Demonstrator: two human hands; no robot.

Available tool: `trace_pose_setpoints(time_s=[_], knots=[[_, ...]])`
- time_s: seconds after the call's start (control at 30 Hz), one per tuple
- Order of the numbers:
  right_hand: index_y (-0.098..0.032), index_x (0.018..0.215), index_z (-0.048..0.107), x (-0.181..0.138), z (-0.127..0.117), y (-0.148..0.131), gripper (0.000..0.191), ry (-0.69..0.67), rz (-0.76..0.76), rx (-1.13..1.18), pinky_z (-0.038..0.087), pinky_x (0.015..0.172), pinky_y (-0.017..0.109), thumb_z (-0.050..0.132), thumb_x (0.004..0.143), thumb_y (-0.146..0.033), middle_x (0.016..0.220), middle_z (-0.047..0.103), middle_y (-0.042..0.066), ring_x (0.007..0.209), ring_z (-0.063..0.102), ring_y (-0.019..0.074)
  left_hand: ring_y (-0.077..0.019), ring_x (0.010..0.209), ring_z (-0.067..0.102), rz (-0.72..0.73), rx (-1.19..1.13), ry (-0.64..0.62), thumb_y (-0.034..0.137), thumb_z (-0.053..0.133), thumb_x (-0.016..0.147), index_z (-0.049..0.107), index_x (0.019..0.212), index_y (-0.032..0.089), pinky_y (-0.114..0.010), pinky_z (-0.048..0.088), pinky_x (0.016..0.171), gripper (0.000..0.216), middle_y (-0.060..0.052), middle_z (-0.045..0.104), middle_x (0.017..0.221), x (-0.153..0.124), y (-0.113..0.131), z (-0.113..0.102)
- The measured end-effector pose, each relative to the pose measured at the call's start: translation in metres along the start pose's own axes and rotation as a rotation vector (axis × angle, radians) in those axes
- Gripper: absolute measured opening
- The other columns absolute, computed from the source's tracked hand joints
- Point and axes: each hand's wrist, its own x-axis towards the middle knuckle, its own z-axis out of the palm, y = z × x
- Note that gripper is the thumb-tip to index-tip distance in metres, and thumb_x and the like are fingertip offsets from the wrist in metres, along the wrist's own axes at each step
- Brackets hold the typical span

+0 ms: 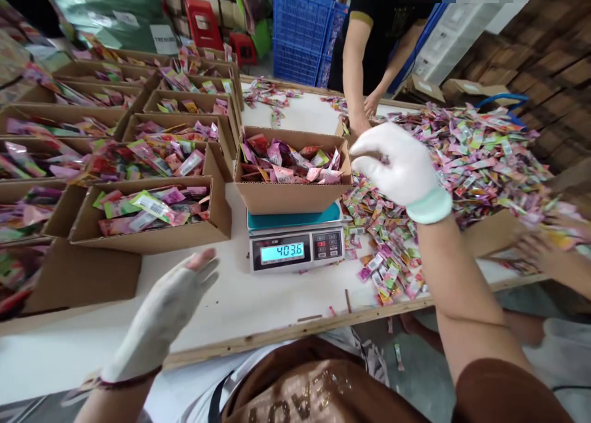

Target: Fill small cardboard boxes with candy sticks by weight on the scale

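Observation:
A cardboard box (290, 196) full of small, colourful sachets (281, 158) sits on the teal pan of a digital scale (298, 247). The lit display appears to read 403.6. My right hand (397, 164), in a white glove with a mint cuff, is at the box's right end. Its thumb and forefinger are curved and apart, their tips close to the box wall; whether they touch it I cannot tell. My left hand (168, 309), also in a white glove, hovers over the table (221, 312) left of the scale. Its fingers are stretched out and it holds nothing.
Rows of filled boxes (161, 241) stand on the left. A large heap of loose sachets (480, 152) covers the right side. Across the table a co-worker's arms (355, 72) reach down, and another person's hand (549, 250) is at the right. Blue crates (302, 32) stand behind.

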Motion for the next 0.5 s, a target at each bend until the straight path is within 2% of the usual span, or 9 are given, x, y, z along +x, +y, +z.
trace_pose_setpoints(time_s=[0.07,0.1,0.13,0.2,0.27,0.33,0.43,0.47,0.5], knots=[[-0.026,0.092,0.075,0.007,0.024,0.006,0.011,-0.094,0.007,-0.019,0.050,0.100,0.052,0.064,0.091,-0.027,0.099,0.073,0.004,0.102,0.065,0.0282,-0.0298,0.130,0.063,0.157,0.022,-0.034,0.060,0.061,0.091,0.067,0.130,0.023,-0.049,0.052,0.114,0.054,-0.008,0.068,0.137,-0.002,0.033,0.021],[-0.028,0.092,0.076,0.011,0.034,0.007,0.013,-0.131,0.020,-0.029,0.049,0.101,0.053,0.063,0.091,-0.026,0.099,0.074,0.003,0.102,0.065,0.0282,-0.0299,0.135,0.059,0.309,0.096,0.014,0.056,0.062,0.092,0.068,0.127,0.023,-0.050,0.048,0.118,0.048,-0.008,0.065,0.142,0.000,0.054,0.030],[-0.029,0.091,0.077,0.014,0.042,0.007,0.016,-0.145,0.026,-0.034,0.049,0.102,0.053,0.061,0.093,-0.026,0.099,0.074,0.003,0.102,0.065,0.0280,-0.0294,0.137,0.057,0.472,0.210,0.056,0.052,0.060,0.093,0.068,0.125,0.023,-0.049,0.046,0.120,0.044,-0.008,0.062,0.144,0.004,0.076,0.039],[-0.030,0.092,0.076,0.016,0.045,0.002,0.022,-0.115,0.020,-0.035,0.049,0.104,0.052,0.055,0.097,-0.028,0.100,0.074,0.003,0.103,0.065,0.0280,-0.0277,0.139,0.055,0.702,0.426,0.089,0.045,0.054,0.097,0.065,0.130,0.024,-0.048,0.046,0.119,0.040,-0.008,0.057,0.149,0.016,0.118,0.053],[-0.029,0.095,0.075,0.010,0.030,-0.007,0.027,-0.008,0.013,-0.043,0.050,0.105,0.050,0.049,0.102,-0.031,0.106,0.074,0.005,0.107,0.065,0.0286,-0.0284,0.141,0.052,0.833,0.619,0.094,0.041,0.053,0.098,0.061,0.136,0.025,-0.050,0.046,0.117,0.042,-0.008,0.054,0.150,0.029,0.151,0.064],[-0.028,0.096,0.073,-0.003,0.003,-0.014,0.029,0.195,0.084,-0.104,0.050,0.105,0.048,0.046,0.105,-0.034,0.108,0.073,0.008,0.109,0.066,0.0290,-0.0315,0.140,0.052,0.900,0.795,0.091,0.039,0.057,0.096,0.059,0.138,0.023,-0.054,0.046,0.114,0.046,-0.010,0.056,0.146,0.042,0.170,0.074],[-0.028,0.092,0.069,-0.036,-0.038,-0.011,0.028,0.501,0.270,-0.252,0.050,0.102,0.047,0.046,0.106,-0.037,0.102,0.072,0.010,0.105,0.067,0.0306,-0.0330,0.123,0.062,0.906,1.052,0.003,0.037,0.062,0.093,0.062,0.131,0.017,-0.050,0.050,0.103,0.044,-0.013,0.065,0.127,0.059,0.181,0.090],[-0.028,0.088,0.068,-0.049,-0.049,-0.004,0.027,0.574,0.316,-0.290,0.050,0.099,0.048,0.048,0.105,-0.037,0.096,0.071,0.010,0.100,0.067,0.0313,-0.0318,0.115,0.066,0.882,1.126,-0.049,0.035,0.061,0.093,0.065,0.126,0.015,-0.047,0.051,0.099,0.039,-0.013,0.067,0.119,0.064,0.181,0.094],[-0.028,0.086,0.067,-0.064,-0.058,0.006,0.027,0.591,0.359,-0.316,0.050,0.096,0.048,0.050,0.104,-0.037,0.092,0.070,0.010,0.096,0.067,0.0317,-0.0304,0.108,0.068,0.845,1.192,-0.106,0.033,0.059,0.093,0.067,0.120,0.013,-0.044,0.052,0.094,0.034,-0.014,0.069,0.112,0.067,0.182,0.097]])
